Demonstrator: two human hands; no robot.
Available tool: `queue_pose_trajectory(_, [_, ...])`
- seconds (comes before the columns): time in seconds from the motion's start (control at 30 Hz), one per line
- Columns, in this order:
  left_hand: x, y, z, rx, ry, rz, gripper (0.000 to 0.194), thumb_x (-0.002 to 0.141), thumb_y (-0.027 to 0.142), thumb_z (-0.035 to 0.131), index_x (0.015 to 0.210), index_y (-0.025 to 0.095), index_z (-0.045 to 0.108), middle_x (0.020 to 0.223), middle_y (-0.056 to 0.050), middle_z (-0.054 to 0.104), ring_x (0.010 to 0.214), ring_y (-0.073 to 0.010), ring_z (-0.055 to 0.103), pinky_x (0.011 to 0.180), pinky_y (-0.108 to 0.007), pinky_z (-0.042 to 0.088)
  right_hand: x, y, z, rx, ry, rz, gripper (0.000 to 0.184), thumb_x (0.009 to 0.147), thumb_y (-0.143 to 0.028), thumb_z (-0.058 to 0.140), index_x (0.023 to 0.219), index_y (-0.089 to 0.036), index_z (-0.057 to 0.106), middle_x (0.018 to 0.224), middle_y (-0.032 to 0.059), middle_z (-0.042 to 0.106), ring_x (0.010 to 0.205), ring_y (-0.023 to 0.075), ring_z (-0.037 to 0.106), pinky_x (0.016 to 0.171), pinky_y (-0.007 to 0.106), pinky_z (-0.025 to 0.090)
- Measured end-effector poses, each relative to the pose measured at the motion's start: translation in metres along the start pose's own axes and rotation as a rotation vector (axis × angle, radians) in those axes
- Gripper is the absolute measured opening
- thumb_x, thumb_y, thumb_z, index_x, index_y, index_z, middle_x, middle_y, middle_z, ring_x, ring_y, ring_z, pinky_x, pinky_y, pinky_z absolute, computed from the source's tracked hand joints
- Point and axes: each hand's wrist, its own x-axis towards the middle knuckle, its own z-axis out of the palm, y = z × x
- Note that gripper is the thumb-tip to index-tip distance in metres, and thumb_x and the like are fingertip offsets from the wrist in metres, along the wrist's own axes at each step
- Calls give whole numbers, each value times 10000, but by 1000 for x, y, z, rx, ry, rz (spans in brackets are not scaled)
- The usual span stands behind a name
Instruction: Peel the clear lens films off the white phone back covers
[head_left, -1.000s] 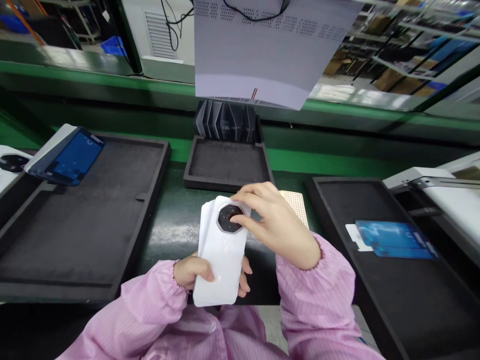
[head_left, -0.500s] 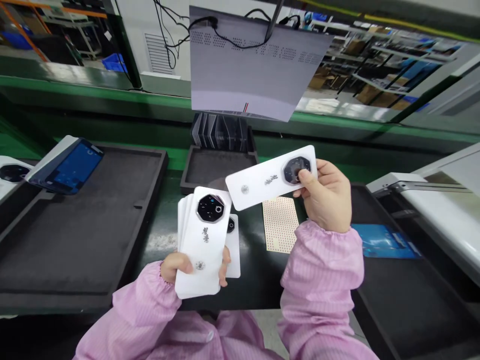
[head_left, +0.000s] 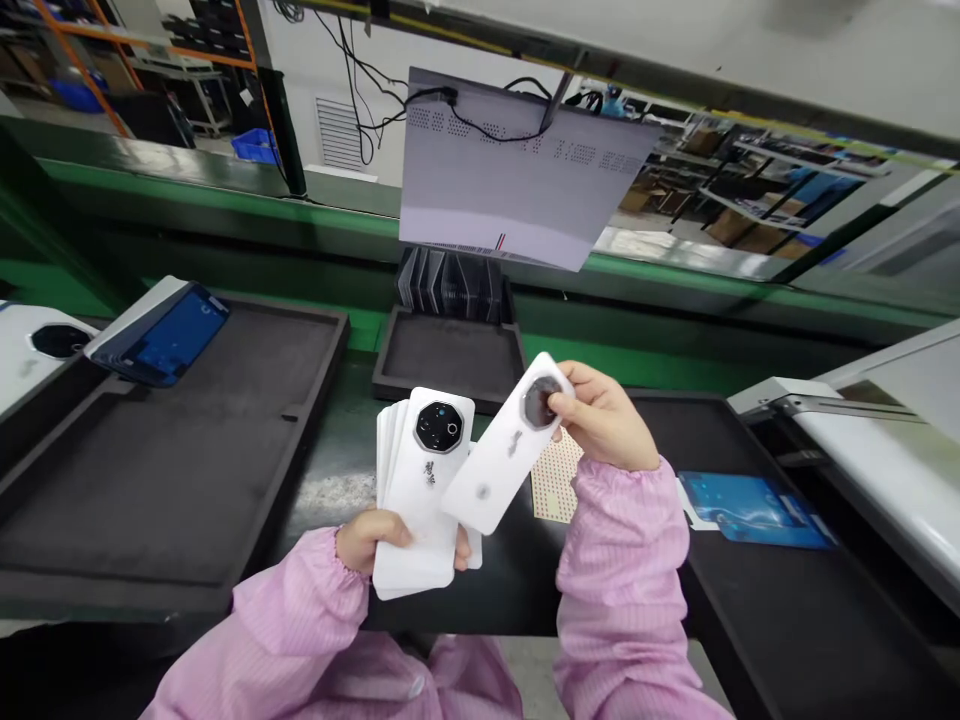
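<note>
My left hand (head_left: 375,538) grips a slightly fanned stack of white phone back panels (head_left: 420,520), thumb on top and fingers around the far edge. The top panel shows a dark octagonal camera area and dark lettering. Between the thumb and fingers of my right hand (head_left: 607,425) is a single white phone back panel (head_left: 502,465), pinched at its camera end. It slants down to the left, and its lower end overlaps the stack's right edge. Behind the stack, another white panel (head_left: 475,552) is mostly hidden. A sheet of small red-marked stickers (head_left: 555,485) lies partly behind my right hand.
Large black trays lie left (head_left: 142,490) and right (head_left: 817,610). Dark thin panels (head_left: 450,285) stand in a small black tray (head_left: 450,355) at the back, beneath a monitor (head_left: 510,170). Blue-faced panels (head_left: 176,335) rest on the left tray's edge; a blue film piece (head_left: 754,510) lies right.
My right hand has moved left and down, and its panel has turned steeper, its lower end now over the stack. My left hand keeps its hold. The camera view has shifted slightly.
</note>
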Motion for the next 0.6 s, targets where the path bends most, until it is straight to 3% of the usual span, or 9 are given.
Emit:
queue_pose_trajectory(0.1, [-1,0,-1,-45,1,-1,565,582,183,511,1132,64,564,963,-147,650,885,-273,601,794,-395,428,-5,-4,-5,-27,137,-24,242,672,-304,740,835,-185,606,595,-27,598,439,81,534,362,166,449])
queue_pose_trajectory(0.4, [-1,2,-2,-114,41,64,767,564,170,518,1312,47,397,1005,-161,638,933,-272,577,868,-414,379,-32,-1,-16,-234,351,-121,231,721,-302,701,904,-189,616,735,-9,595,552,90,543,428,182,485])
queue_pose_trajectory(0.6, [2,2,-2,-126,77,152,687,574,156,511,1252,50,480,1108,-164,614,937,-267,581,843,-379,409,-61,-21,-6,-433,419,-195,200,765,-283,668,938,-199,615,772,-9,595,548,85,537,488,202,502])
